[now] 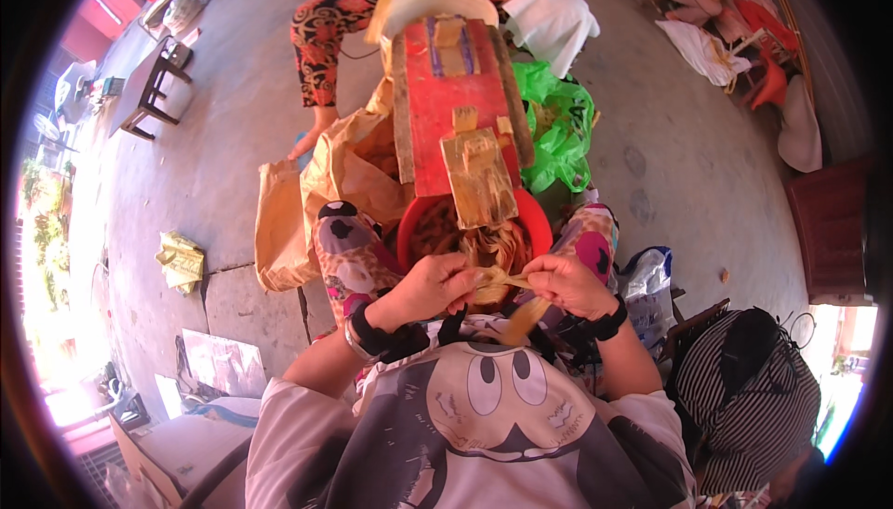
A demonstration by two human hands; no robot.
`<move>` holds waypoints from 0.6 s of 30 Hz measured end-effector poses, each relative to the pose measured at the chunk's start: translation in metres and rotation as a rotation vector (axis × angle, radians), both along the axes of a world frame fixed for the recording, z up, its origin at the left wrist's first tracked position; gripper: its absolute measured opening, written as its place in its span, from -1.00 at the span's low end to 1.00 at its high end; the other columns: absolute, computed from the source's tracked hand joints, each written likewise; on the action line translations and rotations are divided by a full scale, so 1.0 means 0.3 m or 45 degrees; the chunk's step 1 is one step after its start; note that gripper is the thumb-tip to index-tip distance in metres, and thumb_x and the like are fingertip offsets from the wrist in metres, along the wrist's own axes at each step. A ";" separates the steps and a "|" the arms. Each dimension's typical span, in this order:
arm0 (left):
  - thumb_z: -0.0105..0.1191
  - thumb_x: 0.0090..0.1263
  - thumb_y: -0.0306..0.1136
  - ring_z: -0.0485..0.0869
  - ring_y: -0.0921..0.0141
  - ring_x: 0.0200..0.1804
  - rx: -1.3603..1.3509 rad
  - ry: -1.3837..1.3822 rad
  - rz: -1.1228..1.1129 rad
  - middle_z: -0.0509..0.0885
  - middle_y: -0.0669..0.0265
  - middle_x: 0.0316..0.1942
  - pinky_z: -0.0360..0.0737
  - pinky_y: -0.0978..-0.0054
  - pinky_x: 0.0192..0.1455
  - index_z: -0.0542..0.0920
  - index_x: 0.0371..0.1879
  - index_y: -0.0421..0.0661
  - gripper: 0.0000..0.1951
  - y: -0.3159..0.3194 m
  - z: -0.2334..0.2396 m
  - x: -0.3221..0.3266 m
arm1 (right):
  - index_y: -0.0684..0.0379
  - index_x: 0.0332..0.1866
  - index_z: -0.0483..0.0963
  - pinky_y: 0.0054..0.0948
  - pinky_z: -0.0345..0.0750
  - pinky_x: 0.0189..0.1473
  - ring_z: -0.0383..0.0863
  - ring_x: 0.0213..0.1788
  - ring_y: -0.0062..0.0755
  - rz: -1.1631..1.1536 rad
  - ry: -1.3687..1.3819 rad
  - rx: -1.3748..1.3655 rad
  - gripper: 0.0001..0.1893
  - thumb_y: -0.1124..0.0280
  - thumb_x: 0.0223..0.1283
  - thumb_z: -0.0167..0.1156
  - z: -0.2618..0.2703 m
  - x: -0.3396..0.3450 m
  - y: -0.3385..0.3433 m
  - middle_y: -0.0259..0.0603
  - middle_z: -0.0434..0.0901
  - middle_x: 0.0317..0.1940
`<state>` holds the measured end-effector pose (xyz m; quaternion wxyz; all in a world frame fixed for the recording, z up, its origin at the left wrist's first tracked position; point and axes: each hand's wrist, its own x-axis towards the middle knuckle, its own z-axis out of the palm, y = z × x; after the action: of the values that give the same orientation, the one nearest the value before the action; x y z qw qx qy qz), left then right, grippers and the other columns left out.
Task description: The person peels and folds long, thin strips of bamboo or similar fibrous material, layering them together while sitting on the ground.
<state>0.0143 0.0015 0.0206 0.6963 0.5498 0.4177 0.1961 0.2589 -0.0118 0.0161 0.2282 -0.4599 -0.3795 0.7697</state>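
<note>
Above my lap, my left hand (446, 283) and my right hand (566, 286) pinch a strip of pale yellow, leaf-like material (497, 276) that looks knotted or looped between them. A loose end of it hangs below my right hand. Right behind the hands is a red tub (543, 223) holding brown pieces and dry, husk-like strips (499, 244). A worn wooden block (478, 177) lies on the near end of a red board (453, 104) with wooden side rails, partly over the tub. Small wooden blocks (464, 118) sit further up the board.
Another person (335, 27) sits at the board's far end, by a pale tub (432, 3). Brown paper sacks (282, 223) stand left of the board, a green plastic bag (558, 125) right of it. A striped cloth item (753, 397) is at lower right, a cardboard box (188, 446) at lower left.
</note>
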 end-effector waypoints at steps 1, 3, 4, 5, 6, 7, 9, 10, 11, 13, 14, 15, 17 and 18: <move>-0.08 0.41 -0.32 0.48 0.61 -0.56 -0.038 -0.030 -0.025 0.53 0.42 -0.58 0.43 0.69 -0.52 0.46 -0.47 -0.21 -0.76 -0.010 -0.001 -0.002 | 0.25 -0.14 0.44 -0.78 0.13 -0.67 0.22 -0.67 -0.80 0.016 -0.038 0.036 -0.82 0.40 0.23 0.06 -0.013 0.016 0.007 -0.46 0.34 -0.64; -0.11 0.43 -0.29 0.49 0.60 -0.52 -0.017 -0.064 -0.016 0.54 0.41 -0.54 0.46 0.68 -0.45 0.46 -0.43 -0.20 -0.76 -0.025 -0.018 -0.003 | 0.26 -0.21 0.47 -0.78 0.14 -0.64 0.25 -0.64 -0.80 0.048 -0.141 0.105 -0.86 0.43 0.20 0.10 -0.018 0.029 0.010 -0.48 0.35 -0.62; -0.12 0.43 -0.28 0.50 0.60 -0.50 -0.009 -0.098 -0.002 0.54 0.40 -0.52 0.47 0.68 -0.42 0.46 -0.40 -0.20 -0.76 -0.029 -0.037 -0.010 | 0.26 -0.21 0.47 -0.78 0.16 -0.63 0.27 -0.62 -0.81 0.048 -0.125 0.078 -0.85 0.42 0.20 0.11 -0.016 0.030 0.013 -0.49 0.37 -0.61; -0.13 0.44 -0.27 0.51 0.59 -0.47 -0.002 -0.132 0.014 0.55 0.40 -0.49 0.47 0.68 -0.40 0.45 -0.36 -0.20 -0.76 -0.030 -0.050 -0.014 | 0.26 -0.21 0.48 -0.77 0.18 -0.61 0.29 -0.60 -0.81 0.049 -0.110 0.052 -0.85 0.42 0.20 0.12 -0.014 0.031 0.016 -0.50 0.39 -0.59; -0.13 0.44 -0.25 0.51 0.59 -0.45 -0.002 -0.173 0.082 0.54 0.39 -0.48 0.47 0.66 -0.37 0.44 -0.33 -0.19 -0.76 -0.025 -0.056 -0.014 | 0.26 -0.22 0.48 -0.78 0.18 -0.61 0.29 -0.60 -0.81 0.039 -0.087 0.040 -0.85 0.42 0.20 0.12 -0.015 0.024 0.015 -0.50 0.39 -0.60; -0.13 0.45 -0.24 0.51 0.59 -0.43 -0.003 -0.214 0.152 0.53 0.39 -0.47 0.48 0.64 -0.35 0.44 -0.30 -0.19 -0.76 -0.012 -0.059 -0.013 | 0.26 -0.22 0.48 -0.78 0.18 -0.61 0.29 -0.61 -0.81 0.031 -0.065 0.028 -0.86 0.41 0.20 0.12 -0.016 0.012 0.014 -0.51 0.38 -0.61; -0.13 0.45 -0.20 0.52 0.58 -0.38 -0.121 -0.306 0.144 0.53 0.38 -0.43 0.49 0.62 -0.31 0.42 -0.23 -0.17 -0.75 0.005 -0.056 -0.014 | 0.25 -0.24 0.48 -0.78 0.18 -0.61 0.29 -0.61 -0.81 0.038 -0.032 0.018 -0.87 0.41 0.20 0.12 -0.026 -0.009 0.015 -0.50 0.38 -0.62; -0.13 0.45 -0.19 0.53 0.57 -0.36 -0.240 -0.356 0.065 0.54 0.37 -0.40 0.50 0.61 -0.30 0.40 -0.20 -0.16 -0.74 0.011 -0.047 -0.013 | 0.25 -0.25 0.48 -0.78 0.17 -0.61 0.28 -0.61 -0.81 0.054 -0.023 0.020 -0.87 0.41 0.20 0.12 -0.038 -0.019 0.018 -0.50 0.38 -0.62; -0.12 0.44 -0.17 0.54 0.56 -0.34 -0.358 -0.407 -0.014 0.55 0.36 -0.37 0.51 0.61 -0.28 0.39 -0.17 -0.15 -0.73 0.015 -0.035 -0.011 | 0.24 -0.26 0.48 -0.78 0.17 -0.61 0.28 -0.62 -0.81 0.069 -0.013 0.021 -0.88 0.41 0.20 0.11 -0.044 -0.029 0.020 -0.50 0.38 -0.62; -0.03 0.40 -0.24 0.58 0.54 -0.36 -0.506 -0.386 -0.095 0.59 0.29 -0.36 0.54 0.62 -0.30 0.39 -0.22 -0.13 -0.79 0.018 -0.007 -0.004 | 0.24 -0.26 0.47 -0.77 0.16 -0.61 0.28 -0.62 -0.81 0.111 -0.037 -0.021 -0.88 0.41 0.21 0.11 -0.012 -0.059 0.029 -0.49 0.37 -0.62; 0.00 0.39 -0.26 0.58 0.53 -0.37 -0.505 -0.369 -0.139 0.60 0.28 -0.36 0.54 0.62 -0.31 0.38 -0.24 -0.13 -0.80 0.019 -0.011 -0.001 | 0.23 -0.27 0.47 -0.77 0.16 -0.61 0.28 -0.61 -0.81 0.132 -0.049 -0.043 -0.88 0.41 0.21 0.11 0.000 -0.070 0.032 -0.49 0.37 -0.62; 0.02 0.38 -0.29 0.59 0.53 -0.38 -0.504 -0.353 -0.184 0.61 0.27 -0.37 0.55 0.62 -0.33 0.38 -0.25 -0.13 -0.81 0.018 -0.017 0.003 | 0.23 -0.27 0.47 -0.77 0.15 -0.61 0.26 -0.62 -0.81 0.145 -0.048 -0.030 -0.88 0.41 0.22 0.10 -0.005 -0.075 0.031 -0.50 0.36 -0.63; 0.03 0.36 -0.35 0.58 0.53 -0.42 -0.478 -0.345 -0.113 0.63 0.28 -0.41 0.53 0.67 -0.35 0.36 -0.31 -0.12 -0.84 0.015 -0.043 0.011 | 0.24 -0.27 0.46 -0.77 0.13 -0.61 0.22 -0.64 -0.82 0.170 -0.047 -0.006 -0.88 0.40 0.23 0.09 -0.019 -0.080 0.028 -0.50 0.35 -0.64; 0.03 0.36 -0.36 0.58 0.54 -0.44 -0.471 -0.352 -0.050 0.62 0.29 -0.43 0.53 0.67 -0.36 0.36 -0.32 -0.13 -0.85 0.013 -0.054 0.010 | 0.23 -0.27 0.46 -0.78 0.12 -0.62 0.21 -0.64 -0.82 0.165 -0.041 -0.004 -0.88 0.40 0.24 0.08 -0.018 -0.077 0.030 -0.50 0.35 -0.64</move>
<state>0.0173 0.0053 0.0044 0.8394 0.3888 0.3365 0.1760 0.2357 -0.0029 0.0107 0.1709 -0.4471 -0.4107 0.7760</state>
